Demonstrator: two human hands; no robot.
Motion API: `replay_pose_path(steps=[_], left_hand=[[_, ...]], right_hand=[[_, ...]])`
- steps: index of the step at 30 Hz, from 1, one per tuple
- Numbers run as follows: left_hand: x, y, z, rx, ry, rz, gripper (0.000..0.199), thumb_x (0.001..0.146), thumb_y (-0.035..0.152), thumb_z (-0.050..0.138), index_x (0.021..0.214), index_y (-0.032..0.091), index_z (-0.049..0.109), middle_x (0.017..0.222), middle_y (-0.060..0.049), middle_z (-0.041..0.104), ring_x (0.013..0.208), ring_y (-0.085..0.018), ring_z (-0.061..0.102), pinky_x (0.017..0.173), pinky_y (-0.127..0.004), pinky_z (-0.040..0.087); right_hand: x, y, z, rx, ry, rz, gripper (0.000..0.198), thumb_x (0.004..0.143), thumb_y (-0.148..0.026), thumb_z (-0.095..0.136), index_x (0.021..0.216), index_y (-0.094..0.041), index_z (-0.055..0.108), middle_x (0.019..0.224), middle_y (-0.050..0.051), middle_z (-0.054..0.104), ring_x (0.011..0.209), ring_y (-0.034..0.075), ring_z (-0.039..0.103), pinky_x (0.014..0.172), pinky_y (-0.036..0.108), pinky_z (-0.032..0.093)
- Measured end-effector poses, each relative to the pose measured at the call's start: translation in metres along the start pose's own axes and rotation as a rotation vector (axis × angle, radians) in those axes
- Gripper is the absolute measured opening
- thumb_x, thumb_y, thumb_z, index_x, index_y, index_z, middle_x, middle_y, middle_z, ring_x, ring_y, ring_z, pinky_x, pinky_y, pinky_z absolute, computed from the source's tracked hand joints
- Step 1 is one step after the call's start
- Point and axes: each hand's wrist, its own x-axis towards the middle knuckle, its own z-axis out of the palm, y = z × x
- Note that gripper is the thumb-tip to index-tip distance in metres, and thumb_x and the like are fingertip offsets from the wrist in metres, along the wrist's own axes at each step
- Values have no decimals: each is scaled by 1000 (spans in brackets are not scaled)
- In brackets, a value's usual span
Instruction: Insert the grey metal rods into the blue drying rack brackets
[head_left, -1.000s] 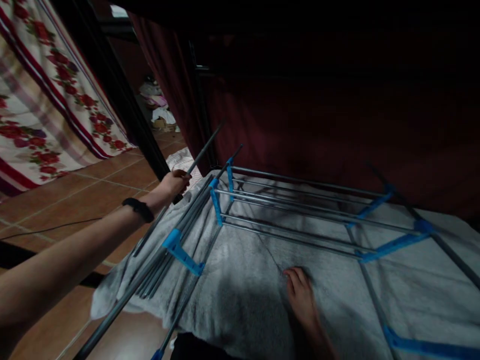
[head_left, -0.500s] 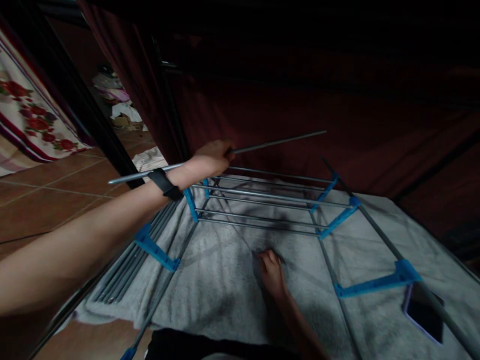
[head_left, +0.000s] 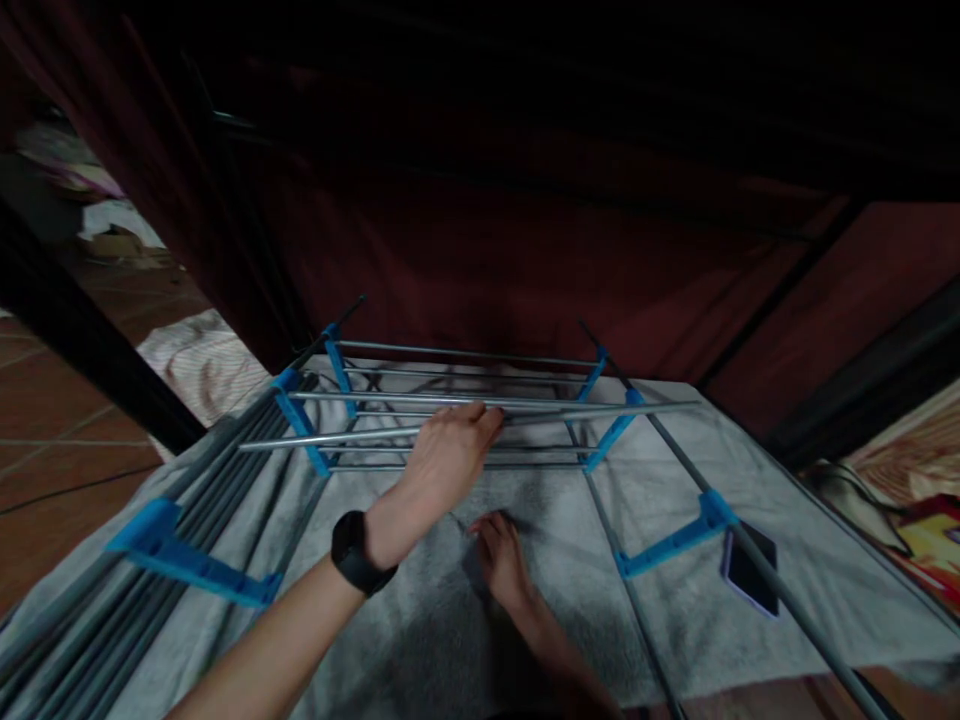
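Observation:
My left hand (head_left: pixel 457 445), with a black watch on its wrist, is wrapped round a loose grey metal rod (head_left: pixel 360 436). The rod lies slantwise over the rack of grey tubes joined by blue plastic brackets (head_left: pixel 304 425); whether it touches the rack's bars I cannot tell. Closer to me, my right hand (head_left: pixel 504 562) is low over the grey blanket (head_left: pixel 420 620), fingers curled together. Anything inside those fingers is hidden. Another blue bracket (head_left: pixel 670 540) joins the two tubes on the right side of the rack.
Several loose grey tubes (head_left: pixel 187 530) lie along the left edge of the blanket. A phone (head_left: pixel 750 570) rests under the right-hand tube. Behind the rack hangs a dark red curtain (head_left: pixel 465 270). Tiled floor (head_left: pixel 67 430) shows at the left.
My left hand has brought the rod down and across over the rack. The view has turned to the right, and my right hand stays low over the blanket.

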Motion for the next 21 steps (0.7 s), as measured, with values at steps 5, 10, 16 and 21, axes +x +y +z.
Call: replay_pose_path(steps=[5,10,16,21], left_hand=[[-36,3,34,32,48,54,26,105,21,51,124,21,69,102,-8,72,95,-27,70,86,-41,51],[-70,-8,76,-28,11,20,28,105,18,50,127,21,68,104,-7,73,94,-25,69,86,-41,53],[-106,-21,125,-72,-169,-49,31,107,20,44,127,21,68,108,-8,73,100,-26,69,91,-43,52],[-124,-32,138,-129,-265,-79,35,106,18,41,130,22,66,114,-9,74,102,-26,69,96,-45,52]], right_hand=[[4,2,-4,241,35,87,41,86,-3,47,109,-27,72,106,4,73,100,21,69,89,35,54],[8,3,-14,467,170,342,23,88,-22,54,95,-26,74,96,4,75,92,21,70,86,35,56],[0,2,-36,722,263,607,23,83,-47,71,92,-26,74,86,3,75,77,21,69,69,33,59],[-6,-6,-59,970,243,699,22,84,-41,77,101,-27,73,100,4,77,94,21,72,86,37,61]])
